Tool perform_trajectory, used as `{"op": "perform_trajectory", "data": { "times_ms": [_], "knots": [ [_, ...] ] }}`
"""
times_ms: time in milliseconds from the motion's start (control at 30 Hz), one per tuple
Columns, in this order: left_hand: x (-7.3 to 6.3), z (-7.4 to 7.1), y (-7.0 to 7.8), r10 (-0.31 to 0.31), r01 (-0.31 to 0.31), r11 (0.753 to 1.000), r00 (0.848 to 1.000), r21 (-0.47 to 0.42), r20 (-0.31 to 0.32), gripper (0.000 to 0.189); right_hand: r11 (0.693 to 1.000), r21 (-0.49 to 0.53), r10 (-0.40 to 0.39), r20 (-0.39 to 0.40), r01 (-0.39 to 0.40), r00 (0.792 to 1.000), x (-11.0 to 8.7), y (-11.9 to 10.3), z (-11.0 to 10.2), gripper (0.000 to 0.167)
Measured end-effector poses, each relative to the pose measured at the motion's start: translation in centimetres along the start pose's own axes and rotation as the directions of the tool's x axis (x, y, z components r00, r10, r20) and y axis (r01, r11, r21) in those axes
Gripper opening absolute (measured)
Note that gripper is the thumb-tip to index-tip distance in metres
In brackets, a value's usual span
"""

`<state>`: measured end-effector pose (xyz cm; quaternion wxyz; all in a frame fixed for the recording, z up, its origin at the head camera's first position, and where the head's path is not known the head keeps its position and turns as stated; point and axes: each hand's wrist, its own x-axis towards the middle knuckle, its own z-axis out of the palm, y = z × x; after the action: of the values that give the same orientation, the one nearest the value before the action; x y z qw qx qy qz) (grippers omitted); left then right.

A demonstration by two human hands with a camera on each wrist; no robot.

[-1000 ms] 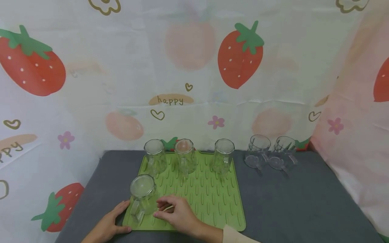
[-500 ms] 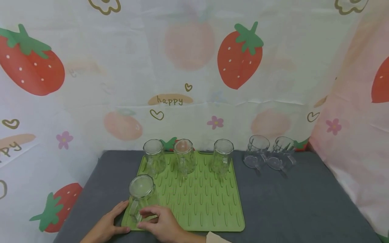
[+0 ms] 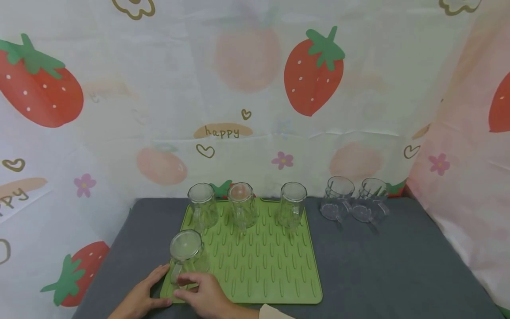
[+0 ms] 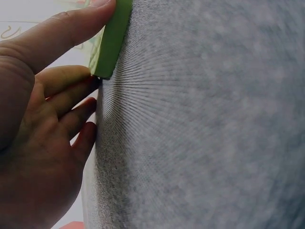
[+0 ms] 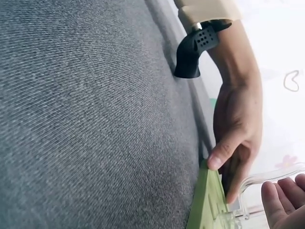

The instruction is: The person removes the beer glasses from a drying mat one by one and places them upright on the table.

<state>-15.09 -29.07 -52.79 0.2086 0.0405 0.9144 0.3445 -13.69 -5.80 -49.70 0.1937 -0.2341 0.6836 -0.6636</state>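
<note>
A clear glass mug (image 3: 189, 252) stands bottom up on the near left part of a green ribbed drying mat (image 3: 275, 270), its handle towards me. My right hand (image 3: 205, 294) is at the front of this mug, fingers loosely bent close by the handle. In the right wrist view, the fingertips of the right hand (image 5: 288, 202) lie beside the curved glass handle (image 5: 267, 179). My left hand (image 3: 141, 294) rests at the mat's near left corner. Its thumb (image 4: 71, 31) lies on the green edge, the other fingers fairly straight along the side.
Three more glass mugs (image 3: 203, 208) stand bottom up along the mat's back edge. To the right, two clear mugs (image 3: 338, 199) stand upright on the grey cloth (image 3: 382, 266). Behind hangs a strawberry-print curtain (image 3: 255, 88).
My right hand has moved left from the right side of the near mug to its handle at the front. The left hand and the mugs have stayed in place.
</note>
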Motion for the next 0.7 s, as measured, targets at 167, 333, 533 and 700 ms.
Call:
{"op": "perform_trajectory", "data": {
  "times_ms": [167, 333, 533, 700],
  "knots": [
    [-0.02, 0.02, -0.07, 0.002, -0.002, 1.0, 1.0, -0.005, 0.003, 0.094, 0.999, -0.017, -0.041, 0.004, 0.041, 0.999, 0.2, -0.05, 0.29, 0.031],
    [-0.1, -0.04, 0.0, 0.014, -0.014, 1.0, 1.0, -0.002, -0.004, 0.093, 0.996, -0.064, -0.06, -0.026, 0.058, 0.998, 0.44, -0.1, 0.56, 0.028],
    [-0.19, 0.04, 0.01, 0.013, -0.013, 1.0, 1.0, 0.003, -0.011, 0.093, 0.994, -0.1, -0.059, -0.094, 0.05, 0.994, 0.76, -0.14, 0.96, 0.022],
    [-0.28, 0.13, -0.03, 0.025, -0.025, 1.0, 0.999, 0.003, -0.021, 0.093, 0.989, -0.131, -0.086, -0.113, 0.071, 0.99, 0.81, -0.15, 0.91, 0.021]
  ]
}}
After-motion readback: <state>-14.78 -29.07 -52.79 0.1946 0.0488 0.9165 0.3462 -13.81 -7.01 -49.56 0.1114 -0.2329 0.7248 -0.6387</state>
